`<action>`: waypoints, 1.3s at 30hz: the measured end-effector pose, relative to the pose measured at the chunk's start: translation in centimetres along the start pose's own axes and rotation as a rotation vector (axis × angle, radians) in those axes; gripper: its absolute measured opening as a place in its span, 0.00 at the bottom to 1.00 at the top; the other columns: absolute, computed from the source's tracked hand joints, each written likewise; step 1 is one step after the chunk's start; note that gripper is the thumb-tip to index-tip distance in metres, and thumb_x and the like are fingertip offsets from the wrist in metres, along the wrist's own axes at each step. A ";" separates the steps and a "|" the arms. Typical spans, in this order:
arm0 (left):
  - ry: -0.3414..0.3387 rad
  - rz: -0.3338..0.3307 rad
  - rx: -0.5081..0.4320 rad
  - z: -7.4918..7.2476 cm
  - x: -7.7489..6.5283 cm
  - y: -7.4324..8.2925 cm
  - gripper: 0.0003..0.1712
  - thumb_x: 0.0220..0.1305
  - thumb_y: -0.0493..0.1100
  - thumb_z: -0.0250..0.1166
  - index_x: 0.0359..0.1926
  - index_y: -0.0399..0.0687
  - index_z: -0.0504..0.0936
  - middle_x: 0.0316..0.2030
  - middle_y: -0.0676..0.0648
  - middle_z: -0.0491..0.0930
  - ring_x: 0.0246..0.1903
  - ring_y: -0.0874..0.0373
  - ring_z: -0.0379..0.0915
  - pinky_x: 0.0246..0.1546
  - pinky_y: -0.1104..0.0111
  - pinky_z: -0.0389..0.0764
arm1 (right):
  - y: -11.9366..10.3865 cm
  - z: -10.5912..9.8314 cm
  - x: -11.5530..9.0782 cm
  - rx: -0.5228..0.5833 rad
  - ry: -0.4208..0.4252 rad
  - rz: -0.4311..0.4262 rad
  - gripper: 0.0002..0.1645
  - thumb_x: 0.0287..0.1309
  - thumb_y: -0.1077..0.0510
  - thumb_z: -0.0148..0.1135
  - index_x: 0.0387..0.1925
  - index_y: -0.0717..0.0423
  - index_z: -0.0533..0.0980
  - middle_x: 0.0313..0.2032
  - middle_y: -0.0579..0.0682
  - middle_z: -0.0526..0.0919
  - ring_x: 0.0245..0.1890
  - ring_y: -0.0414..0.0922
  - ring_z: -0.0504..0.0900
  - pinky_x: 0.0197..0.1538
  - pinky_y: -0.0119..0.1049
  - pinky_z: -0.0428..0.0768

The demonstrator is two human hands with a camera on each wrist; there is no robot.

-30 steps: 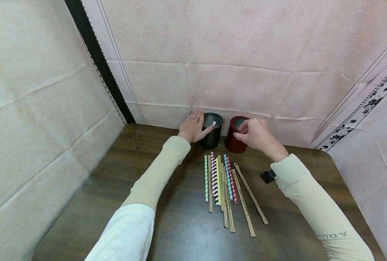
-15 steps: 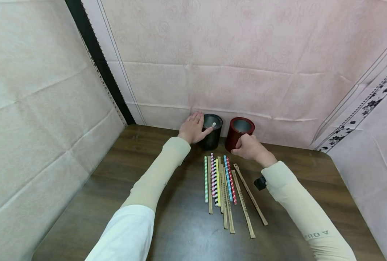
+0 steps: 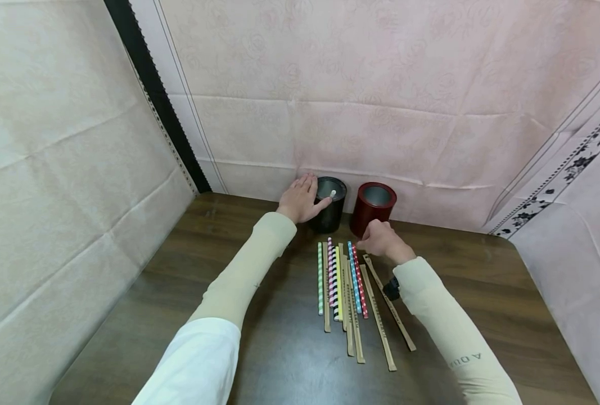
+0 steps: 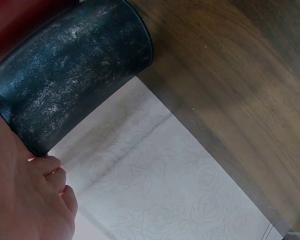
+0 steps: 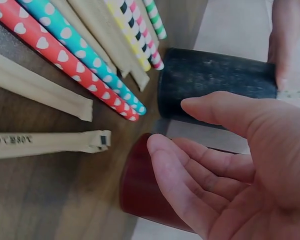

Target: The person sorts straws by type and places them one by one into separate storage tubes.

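Cream sleeves (image 3: 244,270) cover both forearms, which reach forward over a brown wooden table (image 3: 284,349). At the far side, the left hand (image 3: 300,198) lies against the left flank of a black cup (image 3: 327,216), back upward, fingers extended towards the back cloth (image 3: 380,73). Its thumb is spread from them and lies over the rim, by the end of a pale straw (image 3: 332,193) that shows at the mouth.

Lower and nearer the body, the right hand (image 3: 383,242) hovers in front of an upright red cup (image 3: 370,209), grasping nothing; in the right wrist view its thumb stands well apart from its gently bent fingers. Those fingers overlap the red cup in that view, and whether they touch it cannot be told. Just before the hand lie the upper ends of a red straw (image 3: 359,281) with white hearts and a wrapped straw (image 3: 400,323) at the row's right end.

Both cups stand close to the table's back edge, near the cloth, with a narrow gap between them. Broad wood stretches from the left arm to the left cloth (image 3: 77,140), and more wood runs from the right arm towards the right cloth (image 3: 583,247).
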State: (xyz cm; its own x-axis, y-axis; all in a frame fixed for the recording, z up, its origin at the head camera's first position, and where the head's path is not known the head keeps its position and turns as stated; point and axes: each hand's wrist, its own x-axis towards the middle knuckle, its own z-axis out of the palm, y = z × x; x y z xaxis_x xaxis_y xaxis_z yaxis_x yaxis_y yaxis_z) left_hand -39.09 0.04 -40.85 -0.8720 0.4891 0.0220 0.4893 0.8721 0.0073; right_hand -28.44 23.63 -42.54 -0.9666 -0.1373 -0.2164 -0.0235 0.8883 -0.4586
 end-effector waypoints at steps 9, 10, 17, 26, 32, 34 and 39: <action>-0.006 -0.002 0.012 0.0 0.0 -0.1 0.53 0.79 0.75 0.31 0.85 0.40 0.43 0.86 0.42 0.41 0.86 0.49 0.37 0.86 0.59 0.45 | 0.6 2.0 1.1 0.006 0.010 0.038 0.25 0.70 0.53 0.68 0.18 0.62 0.83 0.12 0.45 0.72 0.20 0.45 0.71 0.26 0.35 0.71; -0.006 -0.002 0.013 0.0 0.0 -0.1 0.53 0.79 0.75 0.30 0.86 0.40 0.43 0.86 0.42 0.41 0.86 0.49 0.37 0.86 0.59 0.45 | 0.6 2.1 1.2 0.006 0.013 0.045 0.25 0.70 0.53 0.68 0.19 0.63 0.84 0.12 0.46 0.74 0.21 0.45 0.73 0.26 0.35 0.72; -0.004 -0.001 0.022 0.2 0.0 -0.1 0.53 0.79 0.75 0.30 0.85 0.40 0.43 0.86 0.42 0.41 0.86 0.50 0.37 0.86 0.60 0.45 | 0.8 3.1 1.6 0.007 0.029 0.071 0.24 0.70 0.52 0.68 0.19 0.62 0.83 0.14 0.48 0.77 0.20 0.45 0.75 0.26 0.35 0.73; 0.001 0.000 0.024 0.1 -0.1 0.0 0.53 0.80 0.74 0.30 0.85 0.40 0.43 0.86 0.42 0.42 0.86 0.50 0.38 0.86 0.60 0.46 | 1.4 4.0 2.1 0.005 0.028 0.114 0.22 0.68 0.52 0.69 0.19 0.59 0.83 0.14 0.47 0.74 0.21 0.46 0.75 0.27 0.36 0.72; -0.002 -0.004 0.029 0.1 0.2 -0.1 0.53 0.79 0.75 0.30 0.85 0.40 0.43 0.86 0.41 0.42 0.86 0.49 0.37 0.86 0.60 0.45 | 1.1 3.9 2.1 0.019 0.041 0.108 0.17 0.68 0.53 0.70 0.25 0.59 0.83 0.22 0.51 0.82 0.26 0.49 0.79 0.31 0.38 0.76; -0.008 -0.004 0.026 0.1 0.2 -0.1 0.53 0.79 0.75 0.29 0.85 0.40 0.42 0.86 0.41 0.42 0.86 0.49 0.36 0.86 0.60 0.44 | 1.0 3.9 2.1 0.021 0.044 0.113 0.16 0.67 0.53 0.69 0.27 0.59 0.82 0.23 0.52 0.82 0.28 0.50 0.80 0.33 0.39 0.76; -0.015 -0.001 0.020 0.0 0.2 0.0 0.53 0.79 0.75 0.29 0.85 0.40 0.42 0.86 0.41 0.41 0.86 0.49 0.35 0.86 0.60 0.43 | 0.7 4.0 2.2 0.034 0.052 0.148 0.15 0.67 0.53 0.69 0.30 0.61 0.81 0.25 0.55 0.81 0.29 0.51 0.80 0.35 0.40 0.78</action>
State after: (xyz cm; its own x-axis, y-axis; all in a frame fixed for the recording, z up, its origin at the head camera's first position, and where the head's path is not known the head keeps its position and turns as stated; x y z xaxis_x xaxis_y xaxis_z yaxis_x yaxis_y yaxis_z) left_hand -39.27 0.09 -40.84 -0.8727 0.4881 0.0073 0.4880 0.8727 -0.0126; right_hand -29.53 22.22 -46.78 -0.9708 0.0180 -0.2393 0.1283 0.8816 -0.4542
